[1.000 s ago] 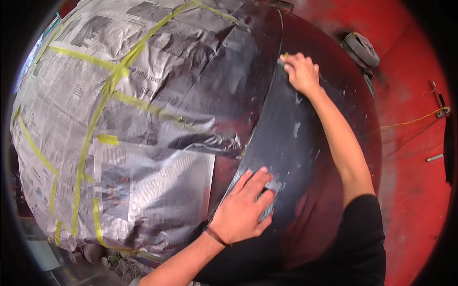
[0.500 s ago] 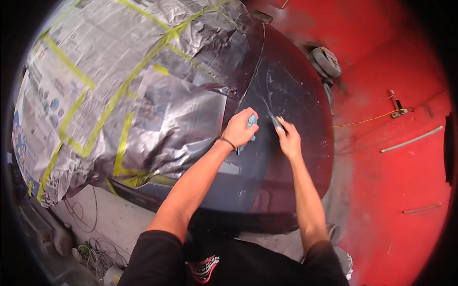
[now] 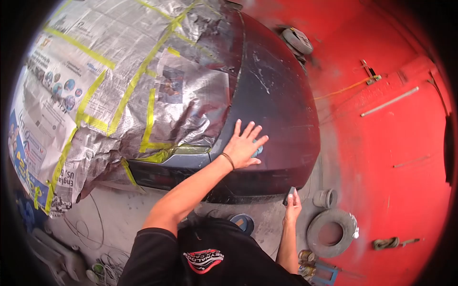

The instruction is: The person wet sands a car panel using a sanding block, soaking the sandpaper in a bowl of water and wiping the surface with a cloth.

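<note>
Fingers spread, my left hand lies on the dark car panel, with a light blue cloth under its palm and fingers. My right hand is off the panel, beyond its lower edge, and grips a small dark block. Wrinkled newspaper held by yellow tape covers the car to the left of the panel. Thin whitish marks show on the upper part of the panel.
A tire lies on the floor at lower right, near a round can. A blue bucket stands below the car's edge. The red wall is on the right, with a yellow cord. Cables lie at lower left.
My right hand has moved down off the panel with the block. My left hand has flattened and spread over the cloth. The view has shifted, showing more floor and tire.
</note>
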Tool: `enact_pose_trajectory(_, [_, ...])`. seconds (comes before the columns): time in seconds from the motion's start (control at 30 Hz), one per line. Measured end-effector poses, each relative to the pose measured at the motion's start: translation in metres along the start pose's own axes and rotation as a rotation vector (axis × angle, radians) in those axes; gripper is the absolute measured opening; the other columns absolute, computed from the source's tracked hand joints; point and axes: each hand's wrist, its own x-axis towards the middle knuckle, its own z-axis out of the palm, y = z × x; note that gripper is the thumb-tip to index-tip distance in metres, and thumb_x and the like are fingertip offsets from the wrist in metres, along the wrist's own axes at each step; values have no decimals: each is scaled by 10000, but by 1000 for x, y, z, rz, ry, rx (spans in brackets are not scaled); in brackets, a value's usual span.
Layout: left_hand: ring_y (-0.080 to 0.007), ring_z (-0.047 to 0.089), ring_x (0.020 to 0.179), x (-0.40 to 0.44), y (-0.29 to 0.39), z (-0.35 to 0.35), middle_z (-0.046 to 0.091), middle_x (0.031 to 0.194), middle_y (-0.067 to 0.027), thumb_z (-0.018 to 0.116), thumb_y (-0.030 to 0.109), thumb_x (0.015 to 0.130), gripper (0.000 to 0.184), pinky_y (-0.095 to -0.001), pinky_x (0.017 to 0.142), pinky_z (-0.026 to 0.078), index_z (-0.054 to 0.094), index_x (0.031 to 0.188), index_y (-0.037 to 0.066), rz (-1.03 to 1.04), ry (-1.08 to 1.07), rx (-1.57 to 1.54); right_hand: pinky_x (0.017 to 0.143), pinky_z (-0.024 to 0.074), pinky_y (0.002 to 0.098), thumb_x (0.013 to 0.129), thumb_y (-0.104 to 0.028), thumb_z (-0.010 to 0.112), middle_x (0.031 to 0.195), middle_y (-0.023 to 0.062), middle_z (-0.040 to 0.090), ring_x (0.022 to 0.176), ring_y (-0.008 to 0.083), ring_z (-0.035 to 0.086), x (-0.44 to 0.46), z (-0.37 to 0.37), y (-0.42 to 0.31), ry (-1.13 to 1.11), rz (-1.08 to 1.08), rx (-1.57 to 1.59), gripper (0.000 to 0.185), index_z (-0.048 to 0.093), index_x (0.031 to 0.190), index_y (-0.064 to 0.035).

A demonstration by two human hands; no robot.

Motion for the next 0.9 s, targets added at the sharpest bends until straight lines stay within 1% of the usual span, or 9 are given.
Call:
enact_pose_trajectory(0.1, [-419,580,1506,-32,19,-48,634,1587,-181,866,402,975,698,-604,1277,435,627,1575,137,118,211,-276,1171,515,326,1124,-173,766,1523,117,726,1347,183,691,-40,8,7,50,62,89,536,637,1620,-13])
enact_pose_trajectory(0.17, [-406,752,1189,-84,42,-84,770,1283,-179,810,241,1048,400,-474,1020,602,723,1400,70,30,44,-562,1169,515,329,1125,-171,763,1526,119,725,1347,187,690,-64,9,9,45,75,59,535,638,1621,-14])
enact_pose_trajectory(0.27, [-446,766,1002,-200,63,-86,780,1082,-199,665,164,1127,168,-523,855,615,769,1167,37,-261,-141,-754,1158,523,333,1129,-160,752,1509,121,731,1322,186,697,-95,1,28,46,105,-8,526,636,1622,-16])
enact_pose_trajectory(0.37, [-393,804,948,-414,24,17,821,1015,-185,694,225,1105,203,-484,807,626,782,1140,45,-607,-495,-331,1149,528,335,1134,-148,742,1483,129,742,1308,185,700,-129,-10,43,56,167,-26,520,632,1624,-14])
enact_pose_trajectory(0.43, [-245,766,816,-547,5,59,801,931,-119,683,299,1135,278,-378,727,599,792,1139,43,-1155,-607,-1036,1142,536,337,1136,-140,736,1469,130,750,1299,184,706,-149,-20,55,33,192,-36,514,633,1624,-16])
enact_pose_trajectory(0.53, [-131,665,774,-514,32,-41,762,925,-61,675,375,1162,380,-283,700,542,788,1227,18,-1180,-891,-1315,1168,530,359,1139,-181,742,1493,118,743,1334,188,694,-177,-41,68,-17,245,-34,516,638,1618,-17])
enact_pose_trajectory(0.67, [-123,669,836,-462,67,-89,765,984,-56,644,374,1194,472,-301,792,554,736,1401,-41,-949,-362,-1879,1129,554,346,1140,-168,740,1429,110,771,1268,176,718,-195,-56,102,-70,253,4,492,654,1602,-21])
enact_pose_trajectory(0.8, [-159,741,1044,-459,96,-47,806,1139,-47,712,245,1161,370,-313,988,583,743,1465,36,-1069,-407,-1105,1082,577,333,1137,-153,737,1368,97,792,1212,156,739,-217,-63,121,-136,300,-23,465,676,1580,-24])
enact_pose_trajectory(0.9, [-201,760,1097,-431,173,-71,816,1194,-61,804,166,1084,374,-341,1075,572,784,1450,90,-1076,-456,-1275,1079,576,328,1135,-159,738,1372,92,795,1217,155,741,-238,-69,141,-182,255,0,463,679,1573,-18])
